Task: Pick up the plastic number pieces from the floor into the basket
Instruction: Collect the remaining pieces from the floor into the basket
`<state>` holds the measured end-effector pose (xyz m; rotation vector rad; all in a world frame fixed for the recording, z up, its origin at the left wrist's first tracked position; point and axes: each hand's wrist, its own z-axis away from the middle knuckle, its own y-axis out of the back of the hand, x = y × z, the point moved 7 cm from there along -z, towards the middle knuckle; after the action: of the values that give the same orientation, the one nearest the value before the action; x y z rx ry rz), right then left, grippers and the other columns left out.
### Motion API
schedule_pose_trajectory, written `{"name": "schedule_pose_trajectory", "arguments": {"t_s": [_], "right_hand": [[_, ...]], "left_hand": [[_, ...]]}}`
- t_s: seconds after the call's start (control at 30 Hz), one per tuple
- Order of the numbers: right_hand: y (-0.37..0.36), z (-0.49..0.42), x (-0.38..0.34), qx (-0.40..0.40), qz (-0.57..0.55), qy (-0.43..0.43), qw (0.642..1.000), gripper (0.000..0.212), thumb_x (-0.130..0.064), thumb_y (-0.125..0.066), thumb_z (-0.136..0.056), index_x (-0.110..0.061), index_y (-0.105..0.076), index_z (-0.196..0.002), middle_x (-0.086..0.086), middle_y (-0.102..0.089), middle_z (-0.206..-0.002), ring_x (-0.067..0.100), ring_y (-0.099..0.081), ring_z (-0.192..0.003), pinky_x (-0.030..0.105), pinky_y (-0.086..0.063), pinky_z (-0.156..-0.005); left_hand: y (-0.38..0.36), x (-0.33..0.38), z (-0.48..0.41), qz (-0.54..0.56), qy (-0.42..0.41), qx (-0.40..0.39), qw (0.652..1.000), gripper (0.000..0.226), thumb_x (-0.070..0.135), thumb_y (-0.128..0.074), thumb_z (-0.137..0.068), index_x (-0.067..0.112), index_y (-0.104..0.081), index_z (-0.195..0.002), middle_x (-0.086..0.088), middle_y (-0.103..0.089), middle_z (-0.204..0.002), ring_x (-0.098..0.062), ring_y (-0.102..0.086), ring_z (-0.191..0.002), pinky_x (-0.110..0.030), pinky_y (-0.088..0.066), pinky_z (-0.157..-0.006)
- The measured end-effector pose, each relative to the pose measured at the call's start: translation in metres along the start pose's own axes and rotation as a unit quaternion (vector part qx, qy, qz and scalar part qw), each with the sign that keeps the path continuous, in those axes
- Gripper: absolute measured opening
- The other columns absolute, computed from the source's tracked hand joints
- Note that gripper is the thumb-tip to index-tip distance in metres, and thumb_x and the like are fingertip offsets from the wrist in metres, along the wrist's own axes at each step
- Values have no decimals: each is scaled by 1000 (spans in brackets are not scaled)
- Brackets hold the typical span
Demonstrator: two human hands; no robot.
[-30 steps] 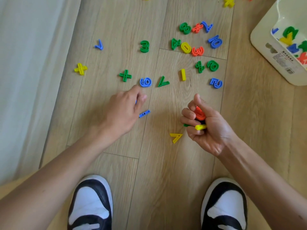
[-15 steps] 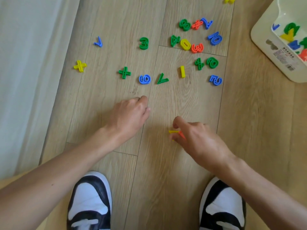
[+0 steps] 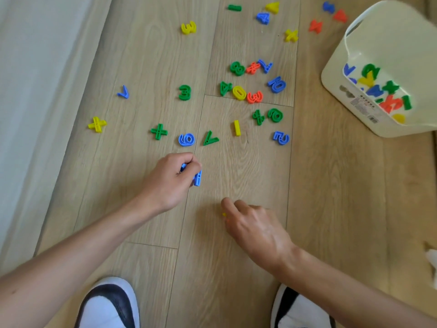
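Note:
Coloured plastic number pieces lie scattered on the wooden floor. Just beyond my left hand (image 3: 172,178) lie a blue 6 (image 3: 186,139) and a green 7 (image 3: 210,138), with a yellow 1 (image 3: 236,128) and a blue 2 (image 3: 281,138) further right. My left hand grips blue pieces (image 3: 197,178) that stick out between its fingers. My right hand (image 3: 255,226) is low on the floor, its fingers curled over a yellow piece (image 3: 224,214) that is mostly hidden. The white basket (image 3: 335,74) stands at the upper right with several pieces inside.
A denser cluster of pieces (image 3: 250,86) lies mid-floor, and more pieces (image 3: 291,35) lie farther back. A yellow cross (image 3: 97,124) and a blue 7 (image 3: 124,92) lie near the white curtain (image 3: 35,91) on the left. My two shoes (image 3: 108,304) are at the bottom edge.
My right hand dropped from mid-air to the floor and closed over the yellow 7. My left hand lifted the blue piece off the floor. The view tilted up, showing more floor.

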<state>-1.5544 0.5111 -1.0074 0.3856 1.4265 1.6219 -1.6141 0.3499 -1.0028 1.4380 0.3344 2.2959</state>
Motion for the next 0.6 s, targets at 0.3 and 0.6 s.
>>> {"name": "schedule_pose_trajectory", "arguments": {"t_s": [0.3, 0.6], "right_hand": [[33, -4, 36, 65, -277, -77, 956, 8, -20, -46, -97, -17, -39, -94, 3, -49, -72, 27, -43, -65, 40, -37, -58], [181, 29, 212, 351, -602, -263, 667, 20, -17, -50, -95, -21, -58, -77, -4, -47, -58, 10, -40, -50, 24, -34, -45]], "left_hand": [[-25, 27, -13, 268, 155, -37, 950, 20, 16, -43, -97, 6, -48, -81, -9, -41, -64, -11, -28, -41, -13, -16, -37], [-83, 153, -64, 216, 106, -150, 959, 19, 16, -44, -94, 11, -49, -76, -4, -47, -60, -12, -32, -42, -16, -16, -37]]}}
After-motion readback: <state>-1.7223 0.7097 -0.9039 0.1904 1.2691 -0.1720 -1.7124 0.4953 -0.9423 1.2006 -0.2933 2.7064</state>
